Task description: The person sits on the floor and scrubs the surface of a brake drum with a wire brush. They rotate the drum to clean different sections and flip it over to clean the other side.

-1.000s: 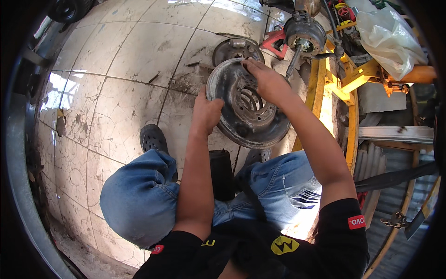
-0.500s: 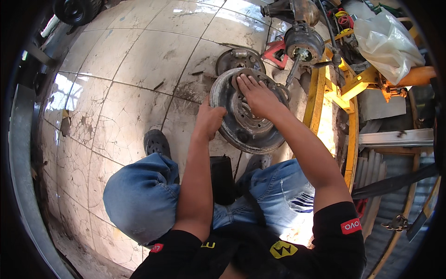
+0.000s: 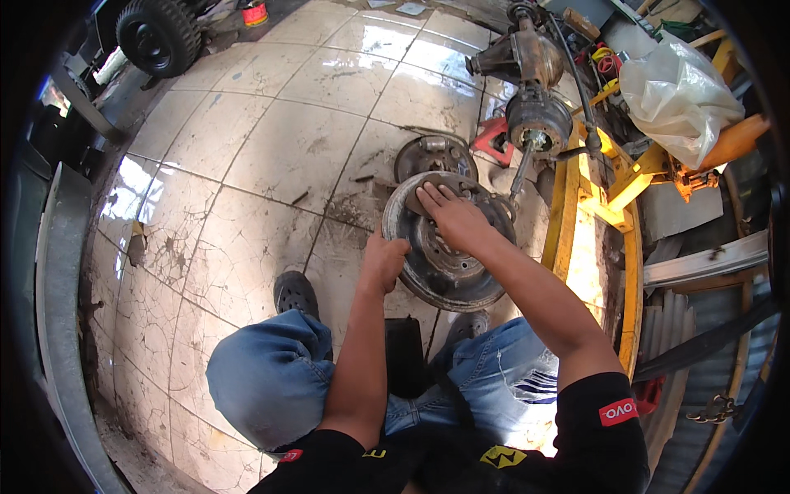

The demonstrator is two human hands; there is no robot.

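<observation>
On the far-left part of the brake drum (image 3: 444, 265), the right hand (image 3: 457, 221) lies flat, its fingers extended and pressed over a dark brown sheet (image 3: 416, 203); I cannot identify the sheet's material. The left hand (image 3: 383, 260) is closed on the drum's left rim, thumb on the face, fingers mostly hidden behind the edge. I locate the drum in front of the person's knees, above the tiled floor (image 3: 255, 148) and just nearer than a brake backing plate (image 3: 414, 163); I cannot tell whether its lower edge is supported. Change observed: one second ago the right fingertips were at the far rim; contact has since transferred inward to the face, and the palm side now partly covers the hub area. I judge that the left hand therefore serves as the steadying grip while the right applies surface pressure, consistent with rubbing. The surroundings sit lower in my view and more of the tyre (image 3: 156, 37) shows at upper left; I attribute this to camera tilt.
</observation>
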